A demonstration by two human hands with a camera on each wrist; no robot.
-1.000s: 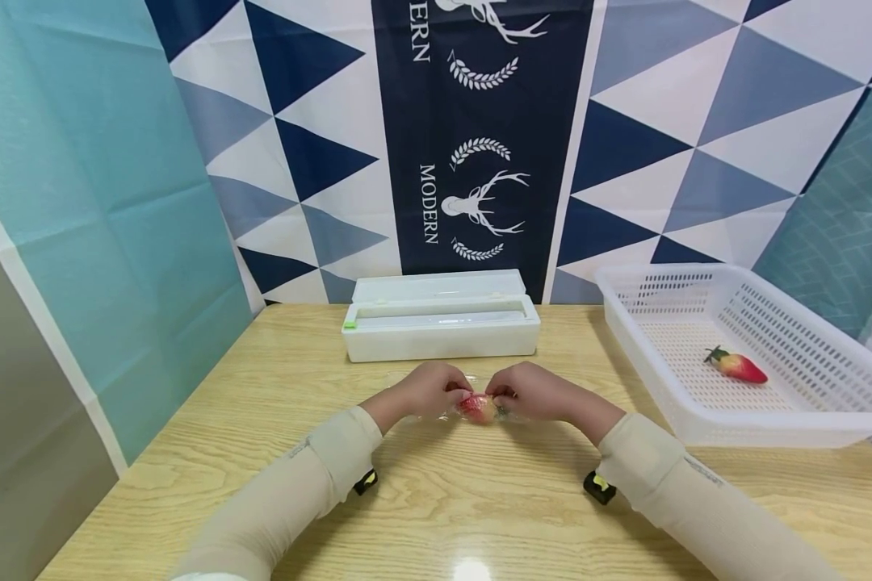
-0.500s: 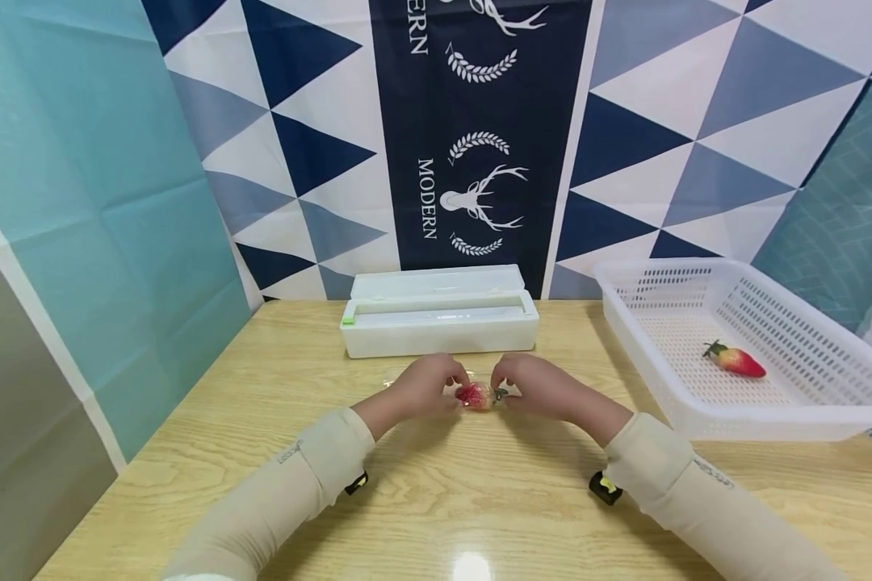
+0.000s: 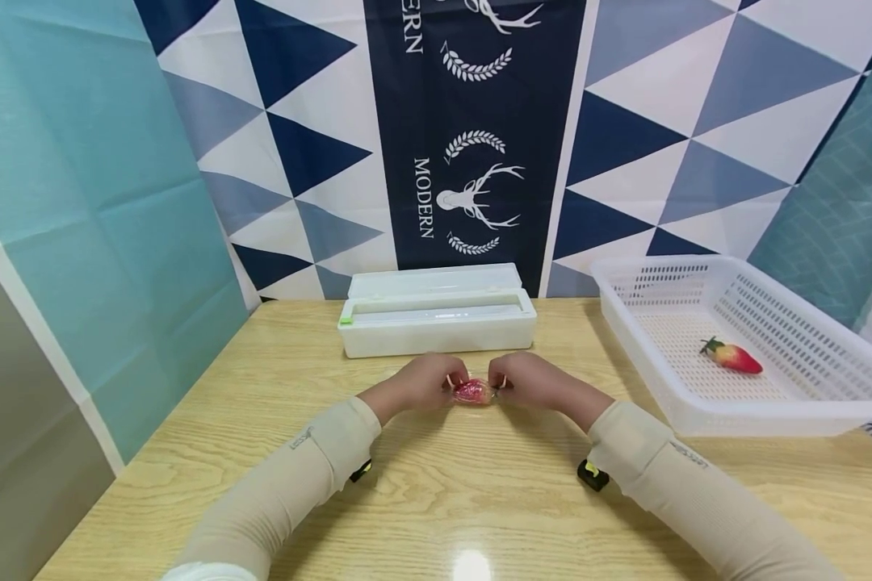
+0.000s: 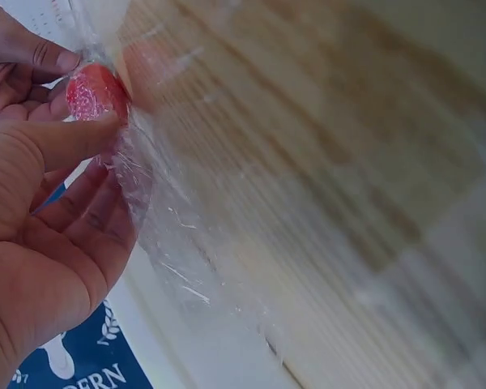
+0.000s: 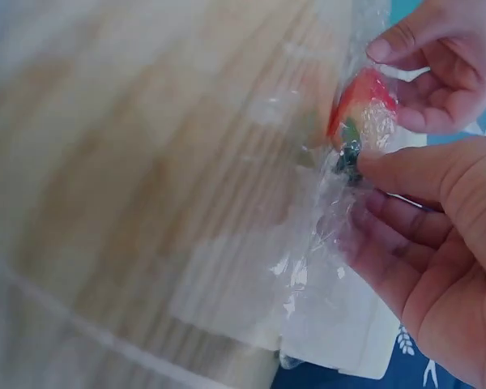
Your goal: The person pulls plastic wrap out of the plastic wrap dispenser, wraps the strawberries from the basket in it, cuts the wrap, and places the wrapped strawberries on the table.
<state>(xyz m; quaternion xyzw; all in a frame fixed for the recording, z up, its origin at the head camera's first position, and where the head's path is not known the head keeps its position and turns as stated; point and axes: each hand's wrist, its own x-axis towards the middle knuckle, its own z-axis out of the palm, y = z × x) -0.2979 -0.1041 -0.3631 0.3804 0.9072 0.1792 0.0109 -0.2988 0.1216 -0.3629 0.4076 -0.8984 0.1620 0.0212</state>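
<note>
A red strawberry (image 3: 472,392) lies sideways in clear cling film (image 4: 174,235), low over the table's middle. My left hand (image 3: 427,382) pinches the wrapped fruit at its red tip end, thumb on the film. At the leafy end my right hand (image 3: 529,379) pinches the film, its thumb against the green leaves (image 5: 350,154). In the right wrist view, crinkled film (image 5: 308,259) trails down past the fingers. Both hands face each other across the fruit, which the film covers.
Behind the hands stands a white cling film box (image 3: 439,332), its lid raised and a roll inside. On the right, a white perforated basket (image 3: 679,395) holds another strawberry (image 3: 732,357). The wooden table (image 3: 443,492) runs back to a patterned cloth (image 3: 480,121).
Both hands have shifted slightly away from the body with the strawberry. The fruit has turned a little, and the film now lies more tightly round it.
</note>
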